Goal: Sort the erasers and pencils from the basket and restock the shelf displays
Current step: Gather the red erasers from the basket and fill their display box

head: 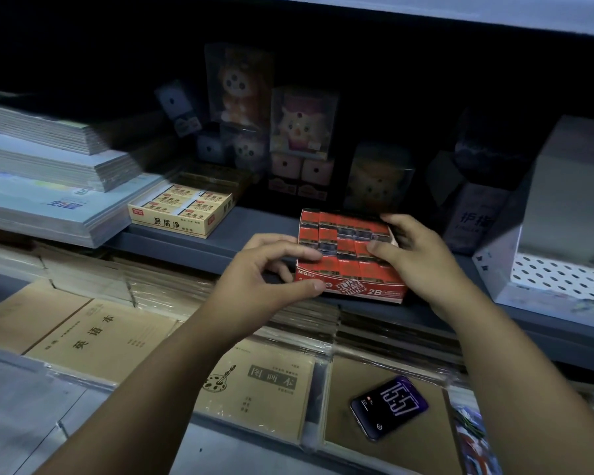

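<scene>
A red display box of 2B erasers (348, 269) sits on the grey shelf (186, 240), filled with several red-wrapped erasers. My left hand (271, 272) grips its left front corner, thumb low on the front face and fingers curled over the top edge. My right hand (415, 255) holds the right side, with fingers on the back right corner and thumb lying across the erasers. A yellow box of erasers (182, 210) stands further left on the same shelf. No basket or pencils are in view.
Stacked notebooks (48, 186) fill the shelf's left end. Boxed plush toys (302, 121) stand behind. A white perforated rack (559, 269) sits at right. Brown exercise books (93, 334) and a phone (388, 406) lie on the lower shelf.
</scene>
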The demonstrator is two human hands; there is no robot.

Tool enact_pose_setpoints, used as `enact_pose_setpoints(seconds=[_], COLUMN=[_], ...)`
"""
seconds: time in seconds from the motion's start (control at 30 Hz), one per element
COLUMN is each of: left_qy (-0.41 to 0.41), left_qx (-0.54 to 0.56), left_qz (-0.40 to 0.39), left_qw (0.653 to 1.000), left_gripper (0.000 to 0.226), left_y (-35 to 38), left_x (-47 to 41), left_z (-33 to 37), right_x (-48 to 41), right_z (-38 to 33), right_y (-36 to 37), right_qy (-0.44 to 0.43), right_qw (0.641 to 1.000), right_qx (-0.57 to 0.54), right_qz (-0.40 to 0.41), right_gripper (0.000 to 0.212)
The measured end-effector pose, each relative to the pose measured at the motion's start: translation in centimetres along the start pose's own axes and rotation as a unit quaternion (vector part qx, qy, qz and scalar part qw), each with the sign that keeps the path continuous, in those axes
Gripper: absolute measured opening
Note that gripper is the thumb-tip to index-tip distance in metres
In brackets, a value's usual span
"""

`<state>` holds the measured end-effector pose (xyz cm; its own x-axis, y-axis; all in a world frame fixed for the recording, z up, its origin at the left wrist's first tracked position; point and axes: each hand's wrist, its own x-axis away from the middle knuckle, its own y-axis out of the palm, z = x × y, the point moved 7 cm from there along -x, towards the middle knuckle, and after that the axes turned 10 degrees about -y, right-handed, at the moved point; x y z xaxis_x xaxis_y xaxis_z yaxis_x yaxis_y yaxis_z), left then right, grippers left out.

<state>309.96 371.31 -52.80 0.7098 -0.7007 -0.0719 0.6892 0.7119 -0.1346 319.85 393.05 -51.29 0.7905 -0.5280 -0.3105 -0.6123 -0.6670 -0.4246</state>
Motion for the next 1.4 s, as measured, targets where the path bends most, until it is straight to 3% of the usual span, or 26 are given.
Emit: enact_pose_setpoints(seconds=[0.13, 0.5, 0.7, 0.93, 1.4], left_qy=[0.002, -0.022, -0.032, -0.019, -0.010], left_qx=[-0.007, 0.007, -0.061, -0.078, -0.069], left_qz=[-0.001, -0.013, -0.043, -0.051, -0.046], left_qw=[1.000, 1.000, 0.997, 0.995, 0.997], left_gripper=[0.040, 0.029, 0.042, 0.041, 0.043], left_y=[0.2, -1.9, -2.1, -2.4, -2.3], left_x=[0.3, 1.9, 1.1, 0.3, 0.2], left_z=[-0.2, -0.8, -0.6, -0.5, -0.7], right_x=[0.1, 0.3, -1.0, -1.8, -2.0], right_z=[-0.2, -0.6, -0.6, -0.3, -0.7], right_y=[0.4, -0.2, 0.6, 1.3, 2.0], right_qy=[0.008, -0.004, 0.004, 0.007, 0.009], right_qw=[0.999, 0.997, 0.989, 0.981, 0.976], right_qx=[0.002, -0.026, -0.080, -0.116, -0.148], right_qz=[-0.043, -0.069, -0.124, -0.156, -0.160], right_gripper=[0.065, 0.054, 0.066, 0.073, 0.058])
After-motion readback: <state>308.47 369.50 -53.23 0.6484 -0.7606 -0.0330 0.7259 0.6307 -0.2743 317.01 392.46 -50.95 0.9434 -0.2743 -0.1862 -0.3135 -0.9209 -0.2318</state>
